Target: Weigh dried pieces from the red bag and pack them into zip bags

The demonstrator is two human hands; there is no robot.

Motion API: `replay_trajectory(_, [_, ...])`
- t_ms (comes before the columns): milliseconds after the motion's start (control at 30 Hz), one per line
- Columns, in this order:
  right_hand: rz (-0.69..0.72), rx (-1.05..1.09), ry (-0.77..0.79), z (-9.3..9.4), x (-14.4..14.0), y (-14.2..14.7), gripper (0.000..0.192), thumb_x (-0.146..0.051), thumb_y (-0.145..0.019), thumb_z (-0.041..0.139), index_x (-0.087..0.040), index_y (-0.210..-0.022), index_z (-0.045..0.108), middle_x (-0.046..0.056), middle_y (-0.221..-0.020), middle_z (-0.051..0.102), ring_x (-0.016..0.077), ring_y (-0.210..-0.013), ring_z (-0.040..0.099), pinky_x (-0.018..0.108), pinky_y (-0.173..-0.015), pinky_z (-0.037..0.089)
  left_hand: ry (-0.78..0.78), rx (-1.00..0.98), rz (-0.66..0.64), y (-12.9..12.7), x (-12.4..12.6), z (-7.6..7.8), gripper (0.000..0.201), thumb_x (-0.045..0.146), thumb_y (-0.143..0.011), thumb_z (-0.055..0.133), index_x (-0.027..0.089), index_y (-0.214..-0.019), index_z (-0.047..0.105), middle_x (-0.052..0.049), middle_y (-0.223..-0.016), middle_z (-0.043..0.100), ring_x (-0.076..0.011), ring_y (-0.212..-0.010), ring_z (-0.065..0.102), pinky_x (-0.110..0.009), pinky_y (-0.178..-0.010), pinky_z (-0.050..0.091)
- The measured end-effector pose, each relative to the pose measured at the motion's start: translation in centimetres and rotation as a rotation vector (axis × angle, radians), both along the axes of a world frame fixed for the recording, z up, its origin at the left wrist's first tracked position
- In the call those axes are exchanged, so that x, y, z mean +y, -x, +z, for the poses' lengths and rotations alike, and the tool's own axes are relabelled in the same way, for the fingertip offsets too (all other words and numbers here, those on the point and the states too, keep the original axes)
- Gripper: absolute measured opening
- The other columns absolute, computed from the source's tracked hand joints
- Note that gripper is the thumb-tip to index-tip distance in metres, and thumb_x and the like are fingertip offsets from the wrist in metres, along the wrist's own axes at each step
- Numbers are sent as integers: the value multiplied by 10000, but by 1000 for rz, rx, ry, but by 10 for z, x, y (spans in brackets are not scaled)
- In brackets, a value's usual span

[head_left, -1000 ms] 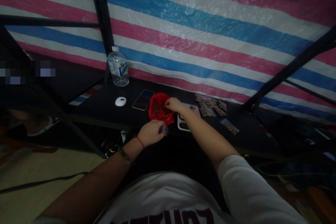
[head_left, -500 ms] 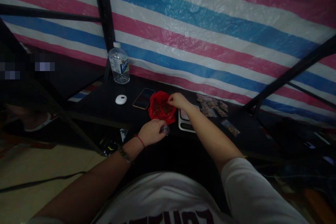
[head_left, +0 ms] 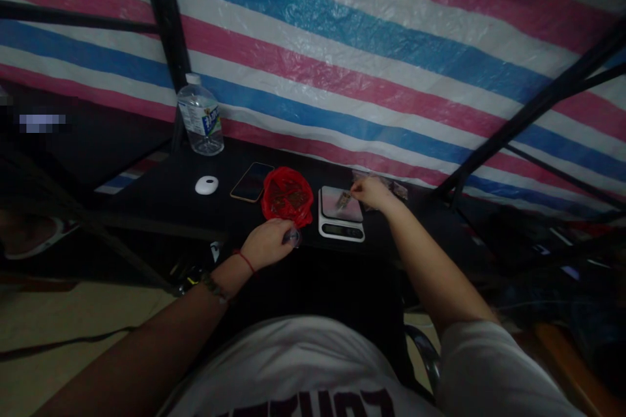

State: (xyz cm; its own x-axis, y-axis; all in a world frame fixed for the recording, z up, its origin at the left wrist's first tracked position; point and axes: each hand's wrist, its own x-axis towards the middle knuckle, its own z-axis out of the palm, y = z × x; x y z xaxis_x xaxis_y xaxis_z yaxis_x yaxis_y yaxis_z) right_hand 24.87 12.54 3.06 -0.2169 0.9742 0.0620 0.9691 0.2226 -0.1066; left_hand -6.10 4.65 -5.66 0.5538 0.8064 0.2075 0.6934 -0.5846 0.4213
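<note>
My right hand (head_left: 370, 191) pinches the end of a small clear packet with brown bits (head_left: 343, 201), which lies over the weighing plate of a white digital kitchen scale (head_left: 341, 230). My left hand (head_left: 268, 241) is closed round a small clear plastic thing (head_left: 292, 238), too dim to name, at the table's front edge. Just beyond it sits an open red plastic bag (head_left: 288, 199) with brown bits inside. Several filled packets (head_left: 400, 191) lie behind my right hand, partly covered by it.
A black phone (head_left: 252, 182) and a white oval mouse-like object (head_left: 207, 184) lie left of the red bag. A large clear bottle (head_left: 201, 118) stands by a black metal post (head_left: 166, 19). Behind the black table (head_left: 161, 205) hangs a striped plastic sheet (head_left: 342, 71).
My right hand has moved right, from the red bag's rim to the scale, and now holds a packet over the plate. My left hand keeps its grip. The view has turned slightly right.
</note>
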Motion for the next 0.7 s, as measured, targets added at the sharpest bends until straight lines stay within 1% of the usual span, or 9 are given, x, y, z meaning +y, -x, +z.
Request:
replay_trajectory(100, [-4,-46,6,-2,-2,2,182,-290,-810,604,-187,-825,754,60,-801,734,156,-675,638,223,-600,412,-5,14,6,0,0,0,146,295,-818,521,208,-900,605,-56,-905,656,-197,-868,596,-290,-780,445])
replay_trajectory(233, [6,-15,-25,6,-3,4,165,-226,-804,602,-197,-868,750,51,-862,740,167,-767,655,221,-662,431,4,18,20,-1,0,0,152,304,-819,522,212,-908,605,-57,-926,654,-195,-880,593,-288,-789,441])
replay_trajectory(300, [1,30,-58,10,-5,12,177,-190,-789,605,-190,-905,739,47,-881,738,166,-787,656,218,-673,435,3,22,22,-1,0,-1,151,303,-822,516,210,-903,603,-57,-917,651,-196,-879,592,-289,-789,441])
replay_trajectory(367, [31,70,-59,11,-8,28,189,-160,-781,598,-177,-916,730,46,-869,734,156,-765,653,214,-663,434,-7,25,20,-1,1,-2,152,303,-826,505,207,-897,600,-58,-905,649,-199,-868,593,-294,-780,444])
replay_trajectory(433, [141,109,-25,7,-10,49,198,-147,-790,582,-167,-926,726,46,-873,729,145,-756,648,211,-675,437,-22,22,15,-1,1,-2,152,299,-827,500,207,-900,597,-58,-905,649,-201,-863,594,-298,-777,448])
replay_trajectory(533, [376,155,30,-5,-10,85,218,-148,-813,570,-170,-970,720,48,-968,721,142,-851,643,216,-768,439,-36,18,18,-1,-1,-3,153,278,-811,513,208,-916,599,-57,-923,653,-205,-879,596,-302,-795,453])
replay_trajectory(567, [435,153,47,-9,-8,96,224,-146,-817,567,-173,-979,719,48,-992,718,144,-884,640,218,-797,435,-37,18,19,-2,-1,-3,161,267,-802,520,208,-928,601,-57,-935,656,-206,-894,596,-303,-809,453])
replay_trajectory(633, [491,113,76,-18,-4,112,236,-140,-819,556,-181,-981,722,50,-1015,715,149,-921,635,223,-829,427,-36,16,22,-2,-3,-1,193,245,-785,533,210,-961,602,-57,-966,659,-208,-931,596,-303,-840,450])
replay_trajectory(700, [475,39,108,-23,1,121,245,-147,-824,545,-190,-982,726,52,-1010,717,153,-912,639,224,-824,427,-34,15,22,-2,-5,1,217,231,-778,534,213,-983,601,-56,-980,659,-208,-951,595,-303,-853,449])
